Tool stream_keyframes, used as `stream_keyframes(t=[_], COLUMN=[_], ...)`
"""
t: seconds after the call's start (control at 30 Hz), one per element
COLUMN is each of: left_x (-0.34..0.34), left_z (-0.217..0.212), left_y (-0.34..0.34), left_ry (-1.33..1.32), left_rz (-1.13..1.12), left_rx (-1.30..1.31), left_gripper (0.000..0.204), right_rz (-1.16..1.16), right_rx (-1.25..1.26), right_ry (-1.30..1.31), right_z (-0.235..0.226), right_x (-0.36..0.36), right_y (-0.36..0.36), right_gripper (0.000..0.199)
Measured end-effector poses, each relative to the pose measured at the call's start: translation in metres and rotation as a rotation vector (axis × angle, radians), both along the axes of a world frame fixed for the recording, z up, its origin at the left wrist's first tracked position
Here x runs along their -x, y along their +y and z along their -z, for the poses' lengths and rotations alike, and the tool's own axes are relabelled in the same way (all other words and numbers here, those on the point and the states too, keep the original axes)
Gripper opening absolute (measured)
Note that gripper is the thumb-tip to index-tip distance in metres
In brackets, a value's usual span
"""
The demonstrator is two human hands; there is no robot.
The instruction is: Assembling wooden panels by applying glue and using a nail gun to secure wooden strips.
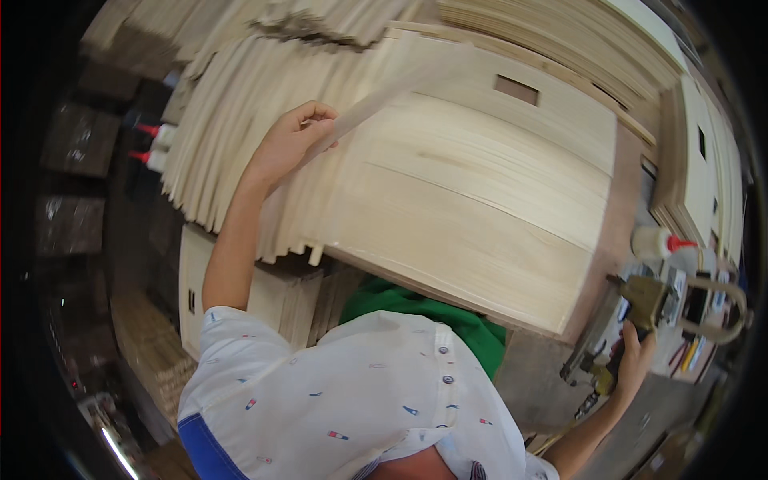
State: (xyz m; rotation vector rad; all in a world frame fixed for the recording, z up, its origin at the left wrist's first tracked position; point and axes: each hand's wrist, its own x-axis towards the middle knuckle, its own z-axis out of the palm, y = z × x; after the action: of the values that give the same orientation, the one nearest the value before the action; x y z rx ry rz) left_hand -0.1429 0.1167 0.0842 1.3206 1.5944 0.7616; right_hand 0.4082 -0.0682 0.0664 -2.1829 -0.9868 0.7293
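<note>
Left hand (290, 142): raised over the bench, fingers curled around the near end of a thin wooden slat (392, 86); the grip is closed on it.
Wooden slat: pale, narrow and long, blurred, running up and to the right from the left hand, above the large panel and clear of it along most of its length.
Right hand (632, 362): low at the right edge of the view, fingers wrapped around the handle of a nail gun (650, 302); clenched on the tool.
Nail gun: brass-coloured body, resting beside the right corner of the panel, with a tan curved hose (724, 308) looping just to its right.
Wooden panel (472, 200): wide pale board lying flat in the middle, its near edge toward the person, a small rectangular cutout (516, 90) near its far edge.
Slat stack (216, 152): many thin pale strips fanned out on the left, under and beside the left hand, touching the panel's left side.
Far stacks (560, 36): more pale boards piled along the top and right.
Glue bottles: one white with a red tip (658, 242) just right of the panel; two more (156, 144) at the left of the slat stack.
Clothing: white patterned short-sleeved shirt (360, 384), green cloth (432, 316) below the panel's near edge.
</note>
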Motion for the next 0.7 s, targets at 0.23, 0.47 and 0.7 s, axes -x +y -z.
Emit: stream_keyframes(t=[0.23, 0.47, 0.7], left_x=[-0.115, -0.202, -0.204], left_z=[0.042, 0.114, 0.121], left_y=[0.092, 0.201, 0.244], left_ry=[0.326, 0.266, 0.257], left_rz=[0.556, 0.590, 0.549], left_rx=[-0.527, -0.835, -0.733], left_gripper=[0.022, 0.024, 0.022], right_rz=[0.022, 0.071, 0.155], right_rx=[0.032, 0.049, 0.103], right_ry=[0.094, 0.059, 0.046], right_z=[-0.011, -0.010, -0.012], right_x=[0.017, 0.025, 0.026], right_y=[0.007, 0.010, 0.008], right_gripper=[0.019, 0.021, 0.022])
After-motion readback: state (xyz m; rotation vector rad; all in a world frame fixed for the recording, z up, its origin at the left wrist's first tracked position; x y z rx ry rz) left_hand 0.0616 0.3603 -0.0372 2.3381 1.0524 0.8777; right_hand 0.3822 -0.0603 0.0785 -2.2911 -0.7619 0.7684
